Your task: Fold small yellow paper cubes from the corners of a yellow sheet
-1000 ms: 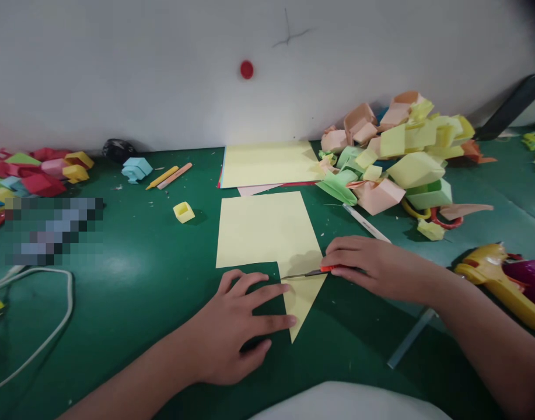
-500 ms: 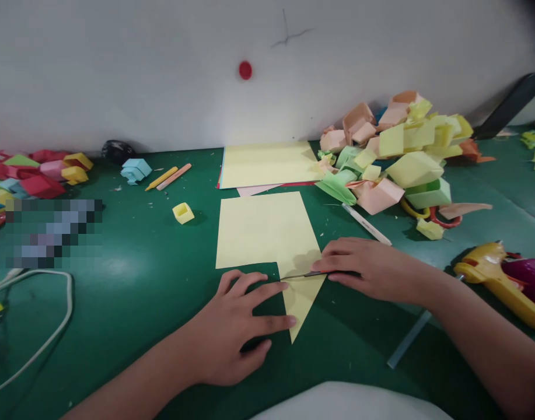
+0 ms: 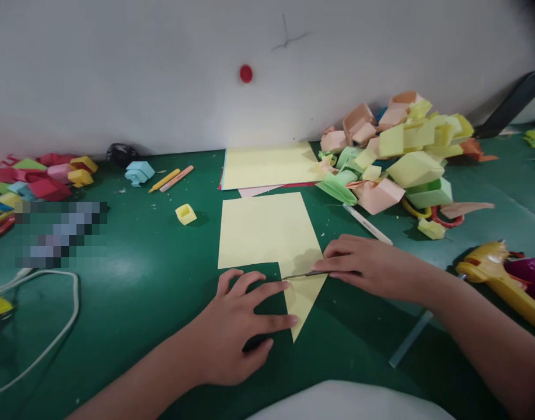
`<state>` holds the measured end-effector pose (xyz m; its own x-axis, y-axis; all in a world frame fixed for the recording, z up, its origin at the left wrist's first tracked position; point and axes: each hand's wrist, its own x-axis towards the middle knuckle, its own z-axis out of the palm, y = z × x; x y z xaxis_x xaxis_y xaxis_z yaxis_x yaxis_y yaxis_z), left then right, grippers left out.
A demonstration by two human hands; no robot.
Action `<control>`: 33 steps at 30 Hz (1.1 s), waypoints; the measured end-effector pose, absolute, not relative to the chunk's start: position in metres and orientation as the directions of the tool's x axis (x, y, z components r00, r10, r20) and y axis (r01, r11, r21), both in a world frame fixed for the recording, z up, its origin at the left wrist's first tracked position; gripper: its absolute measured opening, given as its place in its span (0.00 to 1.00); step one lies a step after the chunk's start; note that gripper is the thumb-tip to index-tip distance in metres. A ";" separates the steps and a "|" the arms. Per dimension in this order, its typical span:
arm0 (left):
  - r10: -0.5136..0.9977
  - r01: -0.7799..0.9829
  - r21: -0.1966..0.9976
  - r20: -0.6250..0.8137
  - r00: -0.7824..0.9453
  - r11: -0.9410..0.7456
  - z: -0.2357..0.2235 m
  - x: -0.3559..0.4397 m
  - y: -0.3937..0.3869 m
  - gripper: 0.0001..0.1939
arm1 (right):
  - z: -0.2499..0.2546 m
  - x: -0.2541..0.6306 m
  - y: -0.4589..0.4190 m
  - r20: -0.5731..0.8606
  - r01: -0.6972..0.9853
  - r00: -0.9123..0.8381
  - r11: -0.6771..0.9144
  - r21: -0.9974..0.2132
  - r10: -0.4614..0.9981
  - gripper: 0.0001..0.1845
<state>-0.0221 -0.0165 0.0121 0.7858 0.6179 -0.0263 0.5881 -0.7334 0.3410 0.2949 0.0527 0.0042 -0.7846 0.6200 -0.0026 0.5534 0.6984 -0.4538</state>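
Observation:
A pale yellow sheet of paper [image 3: 262, 227] lies on the green table, with a notch at its lower left and a pointed strip [image 3: 300, 300] running down towards me. My left hand [image 3: 241, 332] rests with spread fingers; two fingertips press the strip's left edge. My right hand [image 3: 355, 262] is closed round a thin-bladed cutter [image 3: 306, 275], its handle mostly hidden by the fingers. The blade lies nearly flat across the top of the strip, its tip at the strip's left edge, close to my left fingertips.
Behind the sheet lies a stack of coloured paper [image 3: 271, 166]. A heap of folded paper pieces [image 3: 402, 151] fills the back right, near a white pen [image 3: 367, 224] and a yellow glue gun [image 3: 490, 265]. At left are a small yellow paper box [image 3: 186, 214] and a white cable [image 3: 77, 297].
The cutter has turned slightly in my right hand, and its red handle is now hidden. My left hand keeps its place on the strip. The whole view has shifted a little.

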 end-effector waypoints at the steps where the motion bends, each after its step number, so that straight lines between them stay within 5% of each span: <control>1: 0.619 0.589 0.341 -0.026 0.785 -0.733 0.012 -0.022 -0.016 0.30 | 0.003 0.296 0.053 0.004 0.554 -0.782 0.699 -0.452 0.623 0.19; 24: 0.612 0.600 0.335 -0.083 0.787 -0.726 0.012 -0.022 -0.016 0.31 | 0.000 0.304 0.058 -0.080 0.602 -0.763 0.659 -0.451 0.642 0.19; 33: 0.626 0.609 0.365 -0.084 0.775 -0.704 0.013 -0.024 -0.015 0.23 | -0.005 0.308 0.059 -0.049 0.589 -0.771 0.680 -0.436 0.635 0.18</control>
<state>-0.0242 -0.0154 0.0127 0.7749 0.6265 -0.0843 0.6091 -0.7043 0.3646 0.3083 0.0593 -0.0048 -0.7706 0.6355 -0.0491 0.5888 0.6803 -0.4364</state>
